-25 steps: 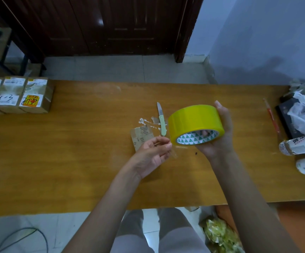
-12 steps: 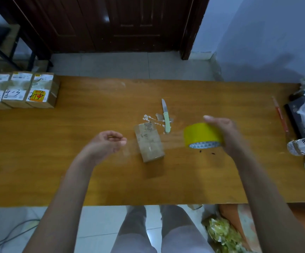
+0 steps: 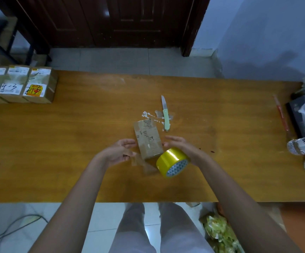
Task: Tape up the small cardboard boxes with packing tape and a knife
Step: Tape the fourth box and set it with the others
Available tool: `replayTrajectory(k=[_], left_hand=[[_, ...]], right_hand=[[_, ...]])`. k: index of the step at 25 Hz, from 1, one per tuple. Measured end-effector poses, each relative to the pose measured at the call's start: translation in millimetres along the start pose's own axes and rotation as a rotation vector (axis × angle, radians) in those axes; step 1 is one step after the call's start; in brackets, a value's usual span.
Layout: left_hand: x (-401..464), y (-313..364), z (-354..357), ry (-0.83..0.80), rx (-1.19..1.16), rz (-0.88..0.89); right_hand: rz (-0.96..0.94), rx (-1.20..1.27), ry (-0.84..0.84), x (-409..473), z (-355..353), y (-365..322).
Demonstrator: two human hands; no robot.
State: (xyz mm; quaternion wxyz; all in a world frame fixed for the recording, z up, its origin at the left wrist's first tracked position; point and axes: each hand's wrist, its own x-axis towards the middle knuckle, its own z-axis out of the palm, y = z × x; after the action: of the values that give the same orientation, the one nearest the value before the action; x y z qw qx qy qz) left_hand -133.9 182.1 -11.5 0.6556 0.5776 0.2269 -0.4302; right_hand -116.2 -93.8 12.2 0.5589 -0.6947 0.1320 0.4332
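**Tape Strip Drawn Toward the Box: Handling Notes**

Nearest the viewer, the yellow tape roll [image 3: 172, 161] is held in the right hand [image 3: 181, 148], above the desk [image 3: 56, 161] and just in front of the near end of the small cardboard box [image 3: 148, 138]. The fingers of that hand are curled round the roll's outer band. A clear strip of tape [image 3: 138, 161] is drawn from the roll to the left hand [image 3: 117, 151], where its free end is pinched between thumb and fingers; the exact contact is blurred. The strip hangs just before the box's near end; whether it touches the box cannot be told.

The roll is judged stiff and moderately light, and is best gripped across its width. The strip is judged thin, limp and sticky, liable to fold onto itself; it should be kept taut and held only at its end. The box is judged light and easily shifted; it should be steadied by its long sides while tape is pressed down.

The box lies flat at the desk's centre. Dark print is visible on its top, but it cannot be read. Beyond it, the knife [image 3: 165, 115], with a pale green handle, lies just beside the box's far right corner among paper scraps [image 3: 148, 115].

At the far left, three labelled boxes [image 3: 18, 84] stand side by side. Handwritten marks and a yellow-and-red sticker are seen; none is legible.
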Motion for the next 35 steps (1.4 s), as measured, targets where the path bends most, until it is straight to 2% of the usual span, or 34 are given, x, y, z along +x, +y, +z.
replayTrajectory(k=[3,5,8,10,12,15,22,29,35], left_hand=[[2.4,-0.5,4.0,-0.001,-0.003,-0.001],[-0.4,2.9,3.7,0.061,0.042,-0.006],[-12.7,12.3,-13.2,0.179,0.299,0.004],[-18.5,25.0,-19.3,0.197,0.417,0.043],[-12.5,39.8,-14.3,0.268,0.413,0.127],[11.0,57.3,-1.8,0.398,0.36,0.197],[43.6,60.3,-3.1,0.479,0.44,0.086],[60.2,54.3,-10.5,0.475,0.471,0.054],[81.0,44.5,-4.1,0.548,0.488,0.024]], right_hand=[[0.008,0.028,0.013,-2.2,3.6,15.6],[-0.022,0.025,0.065,-5.9,1.2,20.9],[-0.157,0.1,0.179,-16.8,-17.4,15.7],[-0.251,0.224,0.337,-25.3,-35.5,3.8],[-0.383,0.285,0.46,-25.3,-50.5,-9.7],[-0.519,0.13,0.525,-12.9,-58.5,-31.2],[-0.441,0.063,0.545,27.2,-57.4,-24.3],[-0.384,0.047,0.56,38.0,-54.3,-19.7],[-0.345,0.027,0.569,52.2,-49.3,-12.0]])
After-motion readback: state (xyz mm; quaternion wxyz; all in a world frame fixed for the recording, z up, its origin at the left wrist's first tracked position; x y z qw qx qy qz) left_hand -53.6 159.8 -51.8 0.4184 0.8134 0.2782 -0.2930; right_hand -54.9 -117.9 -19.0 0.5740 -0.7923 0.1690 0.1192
